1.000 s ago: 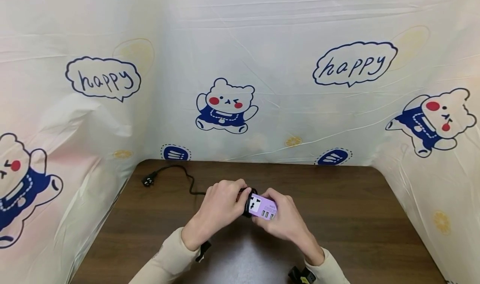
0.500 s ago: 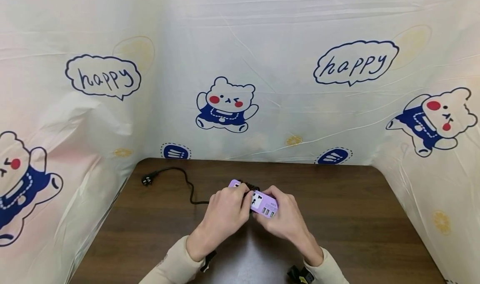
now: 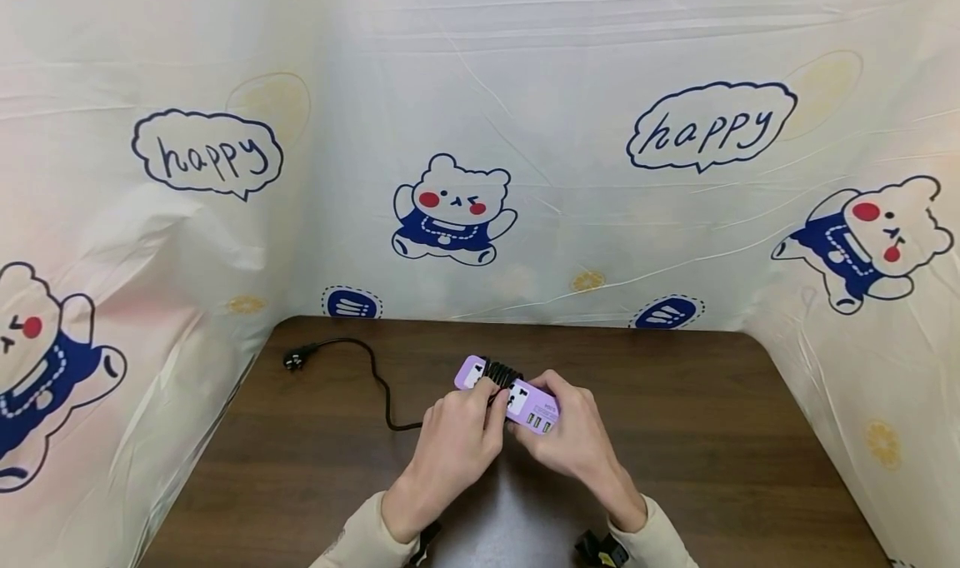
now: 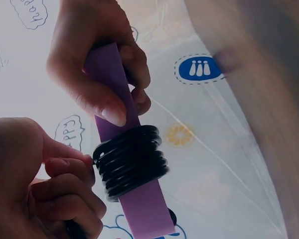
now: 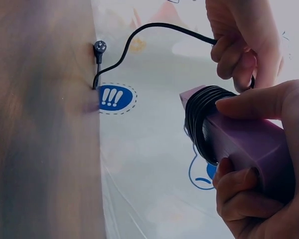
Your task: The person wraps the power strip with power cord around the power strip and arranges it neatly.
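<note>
Power strip (image 3: pixel 542 405) slants diagonally, USB ports (image 3: pixel 538 422) at its near-right end.

A person's left hand (image 3: pixel 459 439) pinches at the near side of a power strip (image 3: pixel 537 407); the right hand (image 3: pixel 572 430) grips its right end, forearms (image 3: pixel 363 535) angled inward.

Pale sheeting (image 3: pixel 570 68) — printed with bears (image 3: pixel 450 226) and "happy" bubbles (image 3: pixel 712 128) — hangs behind and beside a brown table (image 3: pixel 690 435).

In the head view you count: power strip (image 3: pixel 534 401), 1 | cable (image 3: pixel 387 395), 1 | plug (image 3: pixel 296 358), 1 | visible USB ports (image 3: pixel 538 422), 3 | your hands, 2: left hand (image 3: pixel 459 439), right hand (image 3: pixel 576 430) | table (image 3: pixel 690 426), 1 | bear prints (image 3: pixel 452 235), 3 | "happy" bubbles (image 3: pixel 712 127), 2
</note>
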A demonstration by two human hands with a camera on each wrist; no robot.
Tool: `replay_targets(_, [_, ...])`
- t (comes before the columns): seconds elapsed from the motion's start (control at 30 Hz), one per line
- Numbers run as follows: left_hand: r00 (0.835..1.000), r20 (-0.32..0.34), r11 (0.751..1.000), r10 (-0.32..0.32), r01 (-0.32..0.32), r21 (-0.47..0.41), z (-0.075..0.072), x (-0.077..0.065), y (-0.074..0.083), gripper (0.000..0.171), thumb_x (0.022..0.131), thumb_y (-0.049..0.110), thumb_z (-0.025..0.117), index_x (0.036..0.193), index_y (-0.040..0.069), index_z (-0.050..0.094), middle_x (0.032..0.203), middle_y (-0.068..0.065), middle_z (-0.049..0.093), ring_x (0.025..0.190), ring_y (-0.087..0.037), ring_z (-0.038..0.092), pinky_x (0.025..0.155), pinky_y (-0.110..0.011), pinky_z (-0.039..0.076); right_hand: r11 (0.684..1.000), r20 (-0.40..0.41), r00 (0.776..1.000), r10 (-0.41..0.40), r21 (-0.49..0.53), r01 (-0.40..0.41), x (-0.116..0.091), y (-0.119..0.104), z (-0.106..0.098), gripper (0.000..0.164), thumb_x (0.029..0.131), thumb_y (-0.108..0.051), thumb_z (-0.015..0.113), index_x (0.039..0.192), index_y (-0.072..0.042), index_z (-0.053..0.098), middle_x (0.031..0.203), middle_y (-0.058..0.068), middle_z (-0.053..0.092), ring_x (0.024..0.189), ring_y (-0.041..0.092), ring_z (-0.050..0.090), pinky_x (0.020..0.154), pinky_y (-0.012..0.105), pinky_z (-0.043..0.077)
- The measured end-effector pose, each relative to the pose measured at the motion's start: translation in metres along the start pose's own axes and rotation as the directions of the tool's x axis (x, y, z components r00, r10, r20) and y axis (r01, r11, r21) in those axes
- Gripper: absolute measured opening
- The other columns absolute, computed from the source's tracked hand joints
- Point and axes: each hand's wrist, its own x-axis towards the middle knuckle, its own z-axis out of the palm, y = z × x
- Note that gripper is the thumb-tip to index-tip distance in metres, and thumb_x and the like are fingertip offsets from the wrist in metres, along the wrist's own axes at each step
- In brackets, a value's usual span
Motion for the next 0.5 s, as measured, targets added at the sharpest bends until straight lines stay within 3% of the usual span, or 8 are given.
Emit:
replay_targets(0.27, [1.000,0.016,0.999,-0.022,0.023,-0.043,0.001,-0.007,-0.007,0.029,0.104,0.031,0.053,0.077,0.020,0.054,0.056,0.014,0.037,0.046,-0.001,0.037,0.040,-0.021,0.028,1.000,-0.036,0.999,-0.023,0.015,0.024,0.000,0.003,0.000,0.046,0.062,-0.023,0.093,0.098,-0.023,0.064,0.079,-0.013,0.066,0.062,0.004,0.058,0.054,0.024,0.048])
replay_targets(0.5, [0.998,0.017,0.997,-0.064,0.065,-0.037,-0.001,-0.020,-0.018,0.037,0.105,0.044,0.046,0.073,0.026,0.049,0.054,0.016,0.035,0.046,0.003,0.034,0.041,-0.020,0.027,0.999,-0.075,0.997,0.024,0.033,-0.021,0.003,0.007,-0.011,0.049,0.064,-0.024,0.094,0.103,-0.020,0.065,0.083,-0.009,0.068,0.065,0.008,0.061,0.056,0.027,0.050])
